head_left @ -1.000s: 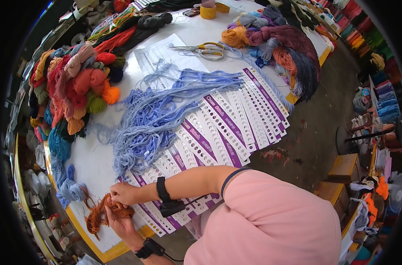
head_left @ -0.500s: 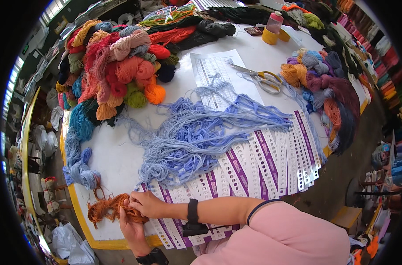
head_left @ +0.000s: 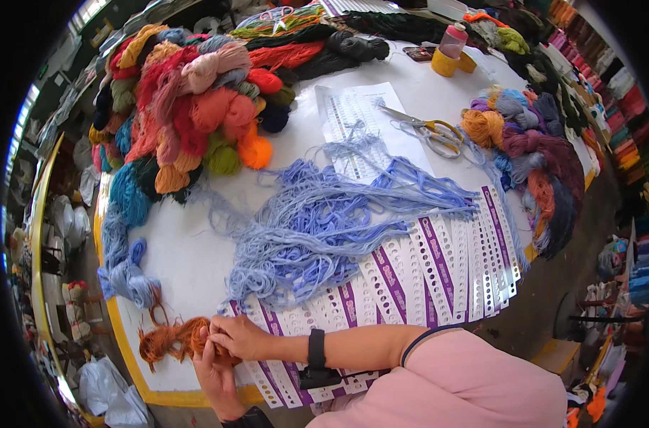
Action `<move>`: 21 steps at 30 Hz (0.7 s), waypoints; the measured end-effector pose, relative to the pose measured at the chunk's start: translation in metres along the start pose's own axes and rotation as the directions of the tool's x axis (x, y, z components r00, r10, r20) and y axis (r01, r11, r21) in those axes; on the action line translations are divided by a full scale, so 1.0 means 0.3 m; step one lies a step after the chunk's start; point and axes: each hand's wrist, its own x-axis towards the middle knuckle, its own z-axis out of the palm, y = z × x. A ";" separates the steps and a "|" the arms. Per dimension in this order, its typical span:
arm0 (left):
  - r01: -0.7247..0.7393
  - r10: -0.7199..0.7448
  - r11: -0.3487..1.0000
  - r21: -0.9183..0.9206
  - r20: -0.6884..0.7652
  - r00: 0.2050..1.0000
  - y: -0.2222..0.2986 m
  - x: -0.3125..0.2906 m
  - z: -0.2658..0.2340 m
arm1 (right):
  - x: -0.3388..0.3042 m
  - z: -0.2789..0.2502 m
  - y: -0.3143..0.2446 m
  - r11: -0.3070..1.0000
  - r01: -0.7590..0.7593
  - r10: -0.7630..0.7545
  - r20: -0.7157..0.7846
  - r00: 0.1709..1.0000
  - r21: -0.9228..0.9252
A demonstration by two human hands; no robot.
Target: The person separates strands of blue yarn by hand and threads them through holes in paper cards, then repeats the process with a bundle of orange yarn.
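Note:
A rust-brown skein of yarn (head_left: 169, 342) lies at the table's near left corner, its loose end spread to the left. My left hand (head_left: 213, 371) holds the right end of this skein from the near side, thumb up. Over the same end, my right hand (head_left: 237, 337) has its fingers bent and pinched into the strands; the fingertips are partly hidden. Beneath my right forearm are white thread cards (head_left: 381, 285) with purple stripes and rows of punched holes. A loose heap of light blue yarn (head_left: 303, 221) rests partly on those cards.
A tall pile of coloured skeins (head_left: 196, 107) stands at the back left, with blue skeins (head_left: 128, 274) along the left edge. Scissors (head_left: 435, 128) lie beside a printed sheet (head_left: 346, 107). More skeins (head_left: 531, 143), a bottle (head_left: 453, 41) and yellow tape (head_left: 444, 63) sit toward the right.
My hands stay on the brown skein, with the right fingers shifted slightly on its strands. The whole view has moved a little, so the table items appear slightly further right.

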 end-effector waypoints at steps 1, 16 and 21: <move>-0.008 0.009 0.993 0.122 -0.007 1.000 0.003 0.000 -0.009 | 0.005 0.007 -0.012 1.000 0.019 -0.019 0.006 1.000 -0.002; 0.045 -0.030 0.989 -0.140 0.113 0.993 0.019 0.040 -0.002 | 0.053 -0.029 0.005 0.846 -0.382 0.264 0.331 0.906 0.372; -0.025 0.039 0.992 -0.122 0.115 0.993 -0.002 0.034 0.006 | 0.037 -0.028 -0.009 0.876 -0.372 0.264 0.341 0.902 0.307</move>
